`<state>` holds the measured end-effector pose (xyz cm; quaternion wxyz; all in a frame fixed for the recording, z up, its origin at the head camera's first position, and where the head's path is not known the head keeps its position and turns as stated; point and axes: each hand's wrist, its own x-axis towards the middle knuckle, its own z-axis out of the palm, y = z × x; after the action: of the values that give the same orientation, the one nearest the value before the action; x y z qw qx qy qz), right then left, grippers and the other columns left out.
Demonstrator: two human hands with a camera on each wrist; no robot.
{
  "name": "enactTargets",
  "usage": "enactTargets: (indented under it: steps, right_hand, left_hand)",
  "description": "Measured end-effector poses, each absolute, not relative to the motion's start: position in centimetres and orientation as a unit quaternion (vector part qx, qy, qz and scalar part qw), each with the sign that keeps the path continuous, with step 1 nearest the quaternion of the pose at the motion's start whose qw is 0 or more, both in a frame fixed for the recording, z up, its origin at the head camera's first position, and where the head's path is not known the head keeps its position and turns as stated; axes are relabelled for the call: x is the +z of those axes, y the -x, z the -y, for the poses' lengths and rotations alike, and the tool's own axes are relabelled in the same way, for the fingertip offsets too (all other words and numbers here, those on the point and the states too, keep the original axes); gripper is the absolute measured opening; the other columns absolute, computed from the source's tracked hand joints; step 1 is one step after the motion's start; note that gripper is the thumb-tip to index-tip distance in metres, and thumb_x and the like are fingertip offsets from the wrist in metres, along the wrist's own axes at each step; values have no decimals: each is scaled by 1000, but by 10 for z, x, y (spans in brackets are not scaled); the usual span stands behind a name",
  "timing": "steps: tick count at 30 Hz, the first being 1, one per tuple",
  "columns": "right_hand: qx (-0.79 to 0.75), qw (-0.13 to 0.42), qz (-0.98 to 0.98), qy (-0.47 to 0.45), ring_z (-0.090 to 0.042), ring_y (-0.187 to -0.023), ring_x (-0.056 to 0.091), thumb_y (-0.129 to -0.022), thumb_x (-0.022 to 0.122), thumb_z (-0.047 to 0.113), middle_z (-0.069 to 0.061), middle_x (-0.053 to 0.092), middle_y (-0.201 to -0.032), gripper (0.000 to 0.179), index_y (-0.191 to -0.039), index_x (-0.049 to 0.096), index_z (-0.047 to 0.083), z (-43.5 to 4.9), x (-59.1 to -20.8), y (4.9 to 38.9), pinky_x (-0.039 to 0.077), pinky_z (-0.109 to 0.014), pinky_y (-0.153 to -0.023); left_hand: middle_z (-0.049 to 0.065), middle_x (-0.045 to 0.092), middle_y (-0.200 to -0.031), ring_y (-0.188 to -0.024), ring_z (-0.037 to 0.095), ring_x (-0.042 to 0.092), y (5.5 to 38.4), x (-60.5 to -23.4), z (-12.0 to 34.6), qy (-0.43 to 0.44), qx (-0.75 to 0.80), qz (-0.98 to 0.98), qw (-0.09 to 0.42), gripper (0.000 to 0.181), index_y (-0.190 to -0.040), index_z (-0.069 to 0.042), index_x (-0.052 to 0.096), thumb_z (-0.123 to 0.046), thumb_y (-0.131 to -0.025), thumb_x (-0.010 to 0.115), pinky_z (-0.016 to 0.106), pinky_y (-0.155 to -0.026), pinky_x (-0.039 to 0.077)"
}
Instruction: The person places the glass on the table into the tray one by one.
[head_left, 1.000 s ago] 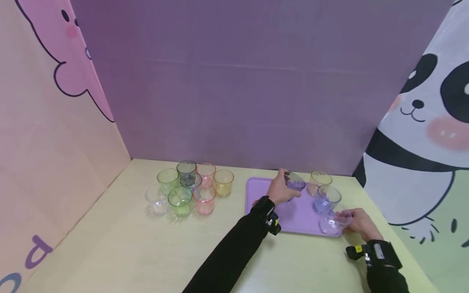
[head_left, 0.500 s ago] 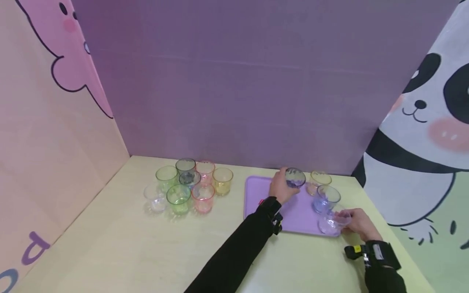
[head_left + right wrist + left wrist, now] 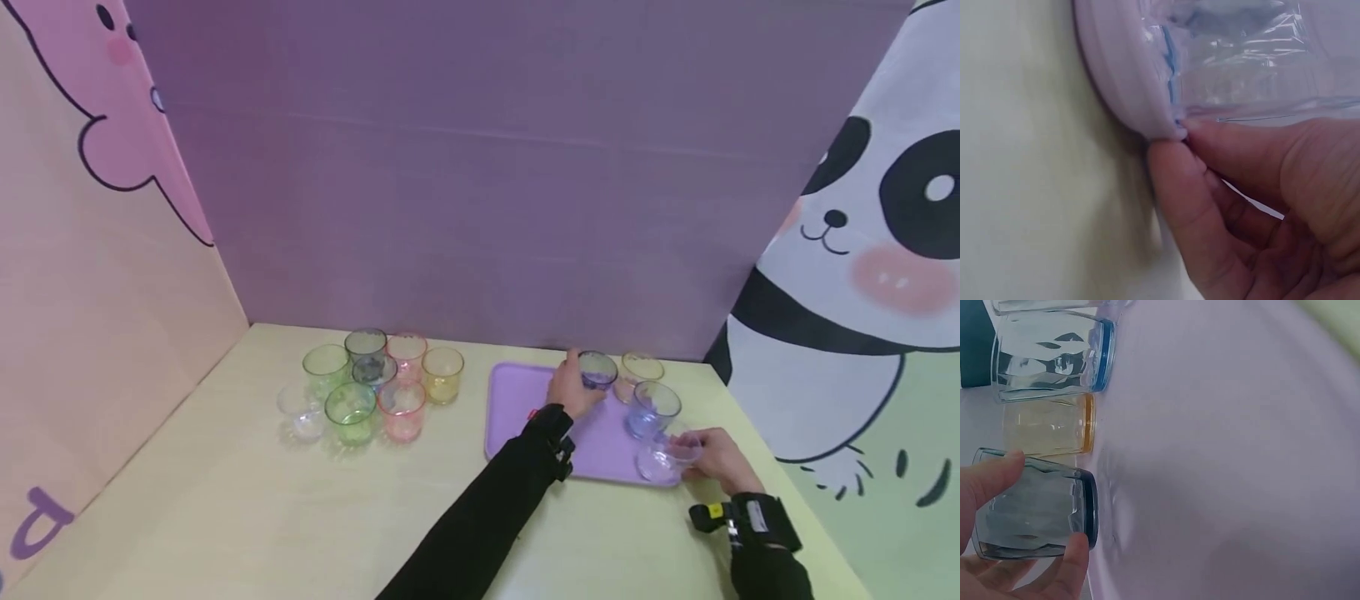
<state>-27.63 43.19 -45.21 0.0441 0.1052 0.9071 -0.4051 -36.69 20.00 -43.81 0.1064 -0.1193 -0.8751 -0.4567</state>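
Observation:
My left hand (image 3: 573, 392) grips a smoky dark tumbler (image 3: 597, 372) over the far part of a lilac tray (image 3: 517, 408). In the left wrist view, the thumb and fingers wrap this dark tumbler (image 3: 1029, 509); its base is close to the tray, and I cannot tell if it touches. A yellow glass (image 3: 642, 367), a blue glass (image 3: 655, 408) and a clear glass (image 3: 667, 457) line the tray's right side. At the near right corner, my right hand (image 3: 723, 460) pinches the tray rim (image 3: 1125, 81) between thumb and forefinger, beside the clear glass.
On the pale table (image 3: 247, 508) to the left stands a cluster of several coloured glasses, among them a green one (image 3: 351, 414), a pink one (image 3: 402, 411) and a yellow one (image 3: 443, 377). A purple backdrop (image 3: 450, 208) rises behind the table.
The dark tumbler has gone from tilted to more upright. It has come lower and nearer the yellow glass with my left hand. My right hand has stayed at the tray corner.

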Motion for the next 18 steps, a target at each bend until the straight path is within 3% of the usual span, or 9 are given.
enactTargets:
  steps: [18]
  right_hand:
    - [-381,58,-916,-109,-17,-71,55,-74,71,29,-10,65,-90,44,-102,63,-4,-433,-452,277,51,-30,-60]
  left_hand:
    - [17,60,-106,-96,27,58,382,-453,-215,140,-445,878,108,78,-133,-9,32,-25,-70,75,33,-81,48]
